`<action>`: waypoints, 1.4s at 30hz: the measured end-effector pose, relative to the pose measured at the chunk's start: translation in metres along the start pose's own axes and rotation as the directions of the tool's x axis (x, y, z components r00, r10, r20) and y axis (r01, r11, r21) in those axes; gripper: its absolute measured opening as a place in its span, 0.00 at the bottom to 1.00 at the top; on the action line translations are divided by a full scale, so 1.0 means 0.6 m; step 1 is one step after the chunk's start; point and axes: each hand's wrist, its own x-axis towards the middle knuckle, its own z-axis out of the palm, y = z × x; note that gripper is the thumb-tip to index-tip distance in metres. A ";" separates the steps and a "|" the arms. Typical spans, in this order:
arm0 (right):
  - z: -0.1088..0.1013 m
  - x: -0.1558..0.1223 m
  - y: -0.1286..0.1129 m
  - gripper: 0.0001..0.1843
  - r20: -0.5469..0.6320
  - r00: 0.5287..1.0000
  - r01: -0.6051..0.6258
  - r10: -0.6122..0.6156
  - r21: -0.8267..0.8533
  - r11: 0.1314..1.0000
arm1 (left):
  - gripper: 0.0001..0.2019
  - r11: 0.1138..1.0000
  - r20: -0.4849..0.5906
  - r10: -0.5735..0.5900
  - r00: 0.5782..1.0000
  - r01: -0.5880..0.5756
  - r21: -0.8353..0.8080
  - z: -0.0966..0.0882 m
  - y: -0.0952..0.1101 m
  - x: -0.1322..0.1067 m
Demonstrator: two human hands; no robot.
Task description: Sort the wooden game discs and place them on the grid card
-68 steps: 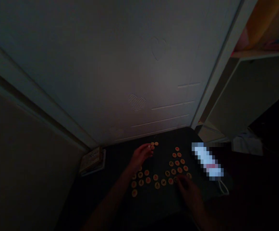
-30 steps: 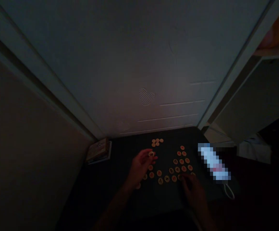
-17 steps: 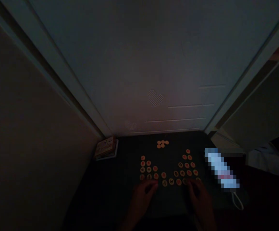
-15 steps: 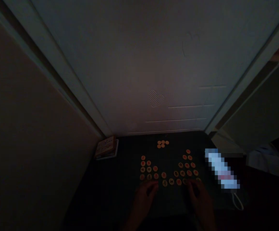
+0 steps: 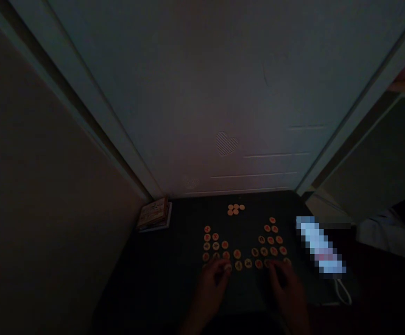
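Several round wooden discs with red or dark marks lie on a small dark table (image 5: 174, 279): a left cluster (image 5: 215, 244), a right cluster (image 5: 272, 239) and a row (image 5: 247, 264) joining them along the near side. My left hand (image 5: 211, 281) pinches a disc (image 5: 227, 267) at the left end of that row. At the row's right end my right hand (image 5: 288, 286) rests, fingers lying over the discs there. A small group of plain discs (image 5: 236, 209) sits apart at the far edge.
A flat box (image 5: 153, 215) lies at the table's far left corner. A pale oblong object (image 5: 321, 246) with a cord (image 5: 341, 291) lies at the right edge. A white door (image 5: 226, 143) stands right behind the table, shelving (image 5: 380, 153) to the right. The light is very dim.
My left hand came back from the far plain discs to the near row. It set discs down in the left cluster on the way. The right hand stayed put.
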 end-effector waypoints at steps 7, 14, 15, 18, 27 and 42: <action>0.038 -0.017 -0.085 0.17 0.250 0.956 0.120 -0.156 0.153 0.981 | 0.18 0.959 0.067 -0.080 0.995 0.095 -0.265 0.008 0.024 -0.004; 0.067 -0.021 -0.103 0.14 0.305 0.905 0.249 -0.298 0.190 0.950 | 0.19 0.956 0.054 -0.126 0.991 0.136 -0.260 0.006 0.029 -0.006; 0.069 -0.021 -0.100 0.14 0.302 0.903 0.258 -0.305 0.186 0.948 | 0.19 0.954 0.054 -0.131 0.990 0.141 -0.265 0.005 0.029 -0.007; 0.073 -0.024 -0.089 0.15 0.295 0.892 0.302 -0.342 0.173 0.938 | 0.21 0.954 0.048 -0.140 0.989 0.147 -0.260 0.003 0.028 -0.011; 0.082 -0.028 -0.065 0.13 0.287 0.802 0.525 -0.524 0.079 0.847 | 0.24 0.944 0.125 -0.167 0.978 0.195 -0.266 -0.002 0.007 -0.033; 0.112 -0.013 -0.084 0.12 0.352 0.758 0.631 -0.549 -0.184 0.753 | 0.28 0.977 -0.147 -0.210 0.967 0.201 -0.073 -0.135 0.006 -0.018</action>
